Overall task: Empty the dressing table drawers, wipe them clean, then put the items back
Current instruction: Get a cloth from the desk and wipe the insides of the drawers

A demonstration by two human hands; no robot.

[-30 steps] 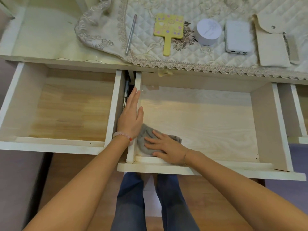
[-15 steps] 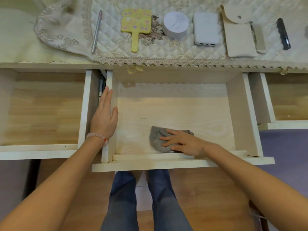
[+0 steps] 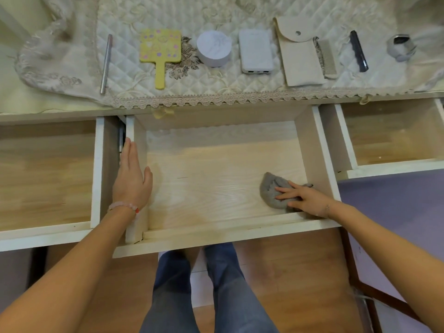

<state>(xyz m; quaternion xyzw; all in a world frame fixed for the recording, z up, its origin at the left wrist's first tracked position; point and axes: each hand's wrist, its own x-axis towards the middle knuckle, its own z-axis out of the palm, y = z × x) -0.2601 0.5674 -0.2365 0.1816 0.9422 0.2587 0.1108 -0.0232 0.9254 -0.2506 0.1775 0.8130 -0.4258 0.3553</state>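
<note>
The fingers (image 3: 284, 189) of the right hand (image 3: 306, 200) lie straight and relaxed, pressing flat on a grey cloth (image 3: 270, 188); nothing is clenched or pinched. The crumpled cloth sits on the floor of the middle drawer (image 3: 216, 234), in its near right corner, just beside the right wall and the front panel.

The fingers (image 3: 128, 152) of the left hand (image 3: 131, 181) are also straight and held together, resting along the top edge of that drawer's left wall, with the thumb spread over the inner side. They grasp nothing. A pink bead bracelet (image 3: 123, 206) circles the left wrist.

The middle drawer is pulled out furthest, and apart from the cloth only its pale wood bottom shows. The left drawer (image 3: 48, 174) and the right drawer (image 3: 389, 140) are open too, showing bare wood.

Above them, on the bench (image 3: 14, 111), a quilted cover (image 3: 134, 78) with a lace edge carries a row of things, from left to right:
- a metal rod (image 3: 106, 63)
- a yellow hand mirror (image 3: 160, 49)
- a round white box (image 3: 213, 48)
- a white power bank (image 3: 255, 51)
- a beige pouch (image 3: 300, 61) with a comb (image 3: 327, 59) touching its right side
- a dark stick (image 3: 358, 51)
- a silvery object (image 3: 401, 46), too blurred to identify

Below the middle drawer are the person's legs (image 3: 216, 284) in jeans, over a wooden floor (image 3: 288, 272).
</note>
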